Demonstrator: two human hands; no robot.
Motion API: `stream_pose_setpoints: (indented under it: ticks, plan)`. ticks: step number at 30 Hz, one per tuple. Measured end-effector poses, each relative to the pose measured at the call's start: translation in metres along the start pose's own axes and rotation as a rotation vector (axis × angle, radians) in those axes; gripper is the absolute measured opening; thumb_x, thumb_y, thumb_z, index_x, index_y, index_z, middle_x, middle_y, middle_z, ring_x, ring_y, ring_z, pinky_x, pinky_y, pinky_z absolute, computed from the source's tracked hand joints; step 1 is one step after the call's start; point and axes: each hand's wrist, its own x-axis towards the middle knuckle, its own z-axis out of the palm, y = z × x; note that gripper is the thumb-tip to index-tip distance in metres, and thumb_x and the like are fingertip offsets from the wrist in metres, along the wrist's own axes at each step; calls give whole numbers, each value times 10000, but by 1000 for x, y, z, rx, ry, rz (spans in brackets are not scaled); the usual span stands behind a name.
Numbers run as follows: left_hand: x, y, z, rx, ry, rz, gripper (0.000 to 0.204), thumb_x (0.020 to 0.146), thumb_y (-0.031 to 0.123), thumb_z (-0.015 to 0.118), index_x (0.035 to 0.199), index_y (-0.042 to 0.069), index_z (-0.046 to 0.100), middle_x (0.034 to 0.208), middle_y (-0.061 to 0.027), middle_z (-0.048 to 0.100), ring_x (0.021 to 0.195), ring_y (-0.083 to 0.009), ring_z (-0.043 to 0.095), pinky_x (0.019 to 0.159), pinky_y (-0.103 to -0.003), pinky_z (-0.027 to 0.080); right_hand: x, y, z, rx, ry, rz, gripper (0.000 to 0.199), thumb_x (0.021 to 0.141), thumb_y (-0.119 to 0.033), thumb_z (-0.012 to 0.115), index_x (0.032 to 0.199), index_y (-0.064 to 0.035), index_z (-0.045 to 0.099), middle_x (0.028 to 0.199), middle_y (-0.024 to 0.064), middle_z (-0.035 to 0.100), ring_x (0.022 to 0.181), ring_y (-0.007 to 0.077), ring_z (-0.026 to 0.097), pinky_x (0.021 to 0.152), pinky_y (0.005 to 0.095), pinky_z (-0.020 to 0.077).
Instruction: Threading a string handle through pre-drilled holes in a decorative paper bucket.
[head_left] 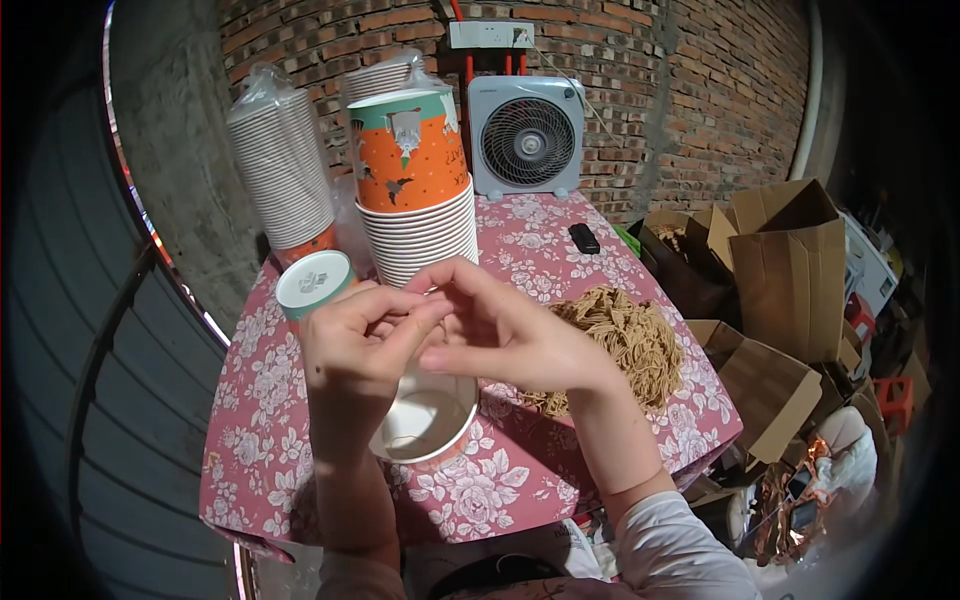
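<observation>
My left hand (pixel 360 335) and my right hand (pixel 510 340) meet above a white-lined paper bucket (pixel 430 425) near the table's front. Thumb and forefinger of the left hand are pinched together; anything between them is too small to make out. The right hand's thumb and curved forefinger are apart, its fingertips close to the left hand's. A thin pale strand seems to lie inside the bucket. Right of my right hand lies a heap of tan cords (pixel 630 345). Behind my left hand a paper bucket (pixel 318 285) stands upside down, its pale base up.
A tall stack of orange-and-green paper buckets (pixel 410 165) rises at the back, beside a plastic-wrapped stack (pixel 283 165). A grey box fan (pixel 527 137) stands against the brick wall. A small black object (pixel 583 239) lies on the flowered tablecloth (pixel 490 490). Cardboard boxes (pixel 790 290) crowd the right.
</observation>
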Motion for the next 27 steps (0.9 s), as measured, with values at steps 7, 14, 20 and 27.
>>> stream_pose_setpoints:
  ticks: [7, 14, 20, 27]
  plan:
    - [-3, 14, -6, 105, 93, 59, 62, 837, 34, 772, 875, -15, 766, 737, -68, 685, 596, -109, 617, 547, -246, 466, -4, 0, -2, -70, 180, -1, 292, 958, -61, 712, 1211, 3, 581, 978, -20, 628, 896, 27, 570, 772, 194, 471]
    - [-3, 8, 1, 101, 4, 68, 80, 860, 58, 772, 852, -19, 752, 690, -74, 659, 583, -129, 607, 543, -263, 457, -8, -11, -6, -417, 366, -206, 106, 926, -72, 742, 971, 23, 728, 810, -63, 600, 694, -5, 457, 591, 183, 353]
    - [-5, -2, 3, 163, -112, 147, 143, 859, 126, 788, 805, 4, 735, 681, -76, 659, 586, -157, 635, 528, -283, 470, -26, -24, -29, -527, 759, -305, 76, 914, -30, 727, 973, 4, 760, 776, -40, 662, 641, -5, 474, 564, 174, 342]
    - [-31, -22, 18, 688, -422, 486, 519, 695, 520, 853, 661, 50, 635, 634, -90, 603, 605, -293, 627, 577, -406, 500, -58, -49, -64, -754, 1386, -854, 116, 947, -51, 729, 1036, 19, 749, 913, 29, 733, 813, 36, 634, 704, 154, 465]
